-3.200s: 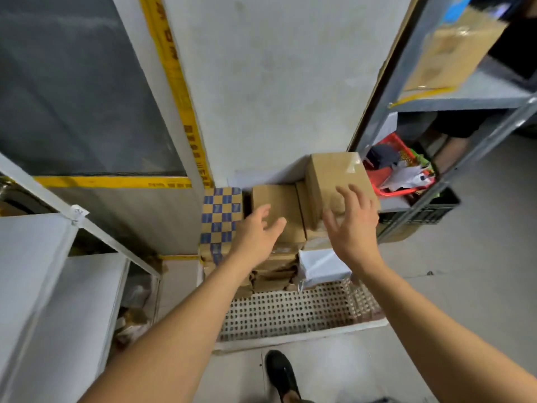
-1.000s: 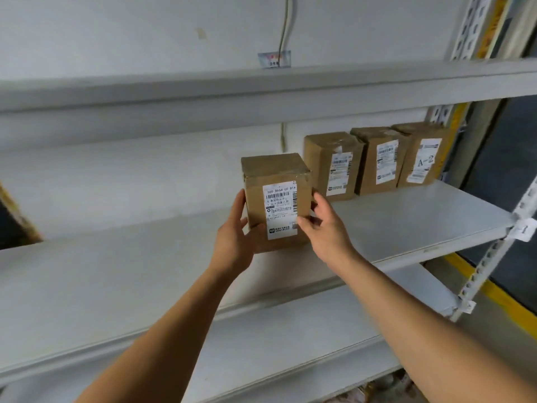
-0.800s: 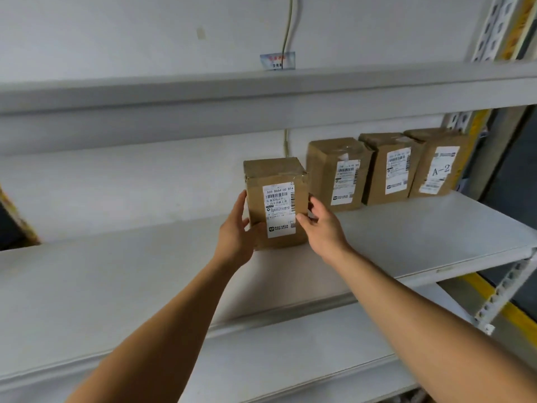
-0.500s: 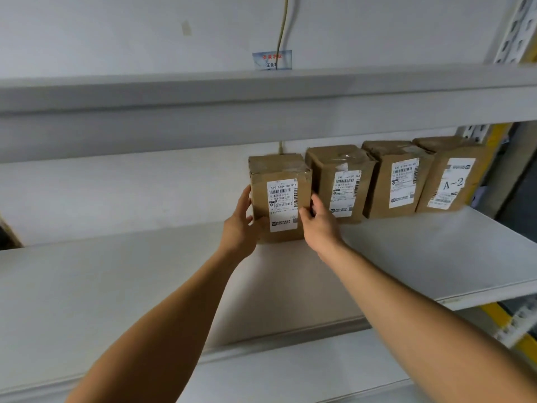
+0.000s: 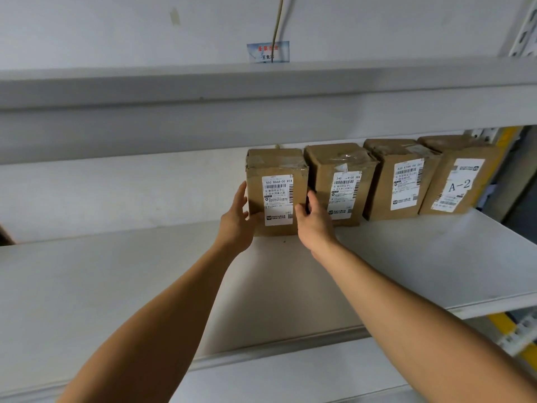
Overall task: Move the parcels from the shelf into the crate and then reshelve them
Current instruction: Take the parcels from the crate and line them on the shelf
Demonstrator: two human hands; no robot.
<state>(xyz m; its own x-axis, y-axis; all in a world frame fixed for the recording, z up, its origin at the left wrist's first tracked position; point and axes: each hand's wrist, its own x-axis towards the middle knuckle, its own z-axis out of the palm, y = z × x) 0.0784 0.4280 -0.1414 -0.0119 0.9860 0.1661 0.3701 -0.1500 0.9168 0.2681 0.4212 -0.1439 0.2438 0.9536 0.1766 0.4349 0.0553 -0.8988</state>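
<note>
Head view: I'm reshelving; both hands, left (image 5: 236, 221) and right (image 5: 313, 225), grasp the brown labelled cardboard parcel (image 5: 276, 193) at centre frame; next, let go.

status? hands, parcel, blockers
Both hands, left and right, grip the leftmost parcel. It stands on the shelf beside three others. Nothing in the way.

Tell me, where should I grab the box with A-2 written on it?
Take the A-2 box by its two side faces, reaching in from the front. It stands upright at the right end of the row; its right side looks free, but the neighbouring parcel sits tight on its left, so probably slide it forward first.
</note>
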